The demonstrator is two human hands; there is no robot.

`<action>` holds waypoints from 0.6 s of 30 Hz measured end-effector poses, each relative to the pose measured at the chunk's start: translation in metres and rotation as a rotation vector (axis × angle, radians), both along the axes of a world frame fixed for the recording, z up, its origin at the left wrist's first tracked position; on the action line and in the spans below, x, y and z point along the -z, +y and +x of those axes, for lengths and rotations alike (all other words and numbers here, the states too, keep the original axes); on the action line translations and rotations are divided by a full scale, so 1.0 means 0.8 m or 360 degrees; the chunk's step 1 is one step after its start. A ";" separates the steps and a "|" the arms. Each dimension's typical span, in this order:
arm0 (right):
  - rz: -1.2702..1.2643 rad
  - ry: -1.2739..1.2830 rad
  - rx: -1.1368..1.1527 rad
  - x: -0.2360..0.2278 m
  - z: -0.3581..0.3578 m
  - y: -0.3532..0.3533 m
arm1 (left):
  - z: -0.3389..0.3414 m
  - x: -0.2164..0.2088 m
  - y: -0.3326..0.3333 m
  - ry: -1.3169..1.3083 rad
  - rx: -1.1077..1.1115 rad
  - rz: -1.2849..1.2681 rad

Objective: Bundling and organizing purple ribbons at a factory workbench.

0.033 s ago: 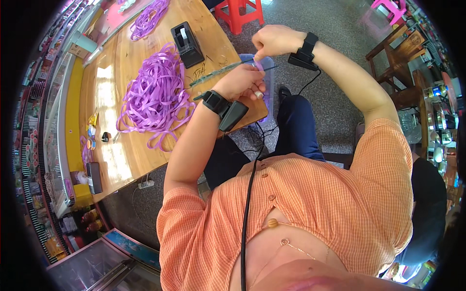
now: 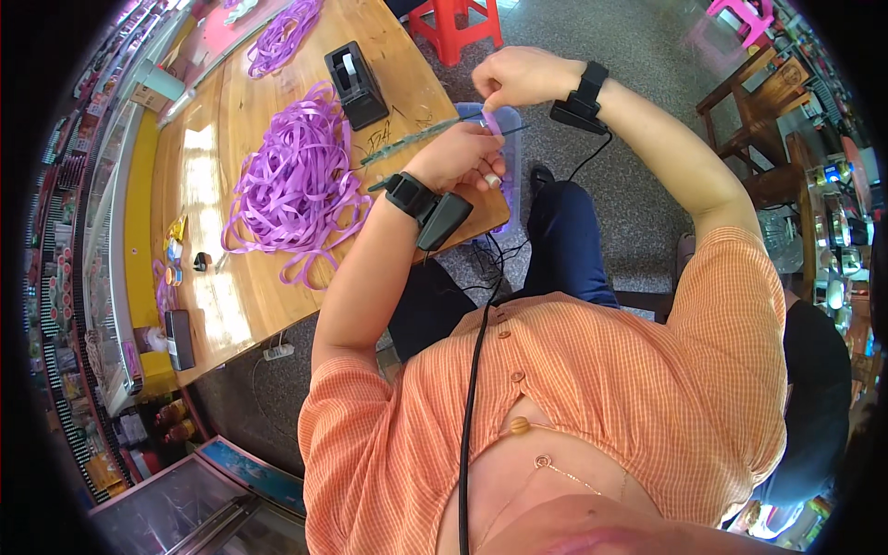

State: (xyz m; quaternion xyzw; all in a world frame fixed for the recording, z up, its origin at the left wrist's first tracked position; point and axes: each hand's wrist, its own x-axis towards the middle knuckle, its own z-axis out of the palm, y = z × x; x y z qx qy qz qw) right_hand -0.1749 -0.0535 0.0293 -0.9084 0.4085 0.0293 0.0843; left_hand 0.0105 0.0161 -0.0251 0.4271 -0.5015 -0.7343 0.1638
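My left hand [image 2: 462, 157] is closed at the table's right corner, its thumb and fingers pinching a short piece of purple ribbon [image 2: 491, 120] and a thin dark stem [image 2: 514, 129]. Just beyond it my right hand [image 2: 523, 76] is bent down, fingers closed on the upper end of that ribbon. A grey-green twisted strand [image 2: 407, 141] lies on the table by the left hand. Beneath both hands a clear plastic bin [image 2: 513, 171] with purple stuff inside is partly hidden. A big tangled heap of purple ribbon [image 2: 296, 176] lies left of the left hand.
A black tape dispenser [image 2: 358, 88] stands beyond the heap on the wooden table [image 2: 250, 305]. More purple ribbon [image 2: 285, 37] lies at the far end. A red stool [image 2: 453, 26] stands on the floor beyond, and wooden chairs [image 2: 754, 120] are at the right.
My right hand has shifted very slightly to the left. My left hand and the things on the table look the same.
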 end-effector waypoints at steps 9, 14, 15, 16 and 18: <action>-0.0265 -0.0026 -0.0697 0.030 0.012 0.004 | -0.002 0.001 -0.002 -0.0019 0.0006 0.0017; -0.0321 0.0028 -0.0633 0.032 0.011 0.018 | -0.002 0.000 0.001 -0.0021 0.0015 0.0009; -0.0368 -0.0015 -0.0618 0.036 0.004 0.018 | -0.003 -0.002 0.002 -0.0028 0.0006 -0.0012; -0.0415 -0.0057 -0.0603 0.040 -0.003 0.019 | -0.004 -0.003 0.002 -0.0035 -0.0003 -0.0032; -0.0382 -0.0337 -0.0532 0.062 -0.024 -0.001 | -0.005 -0.004 0.000 -0.0040 0.0016 -0.0032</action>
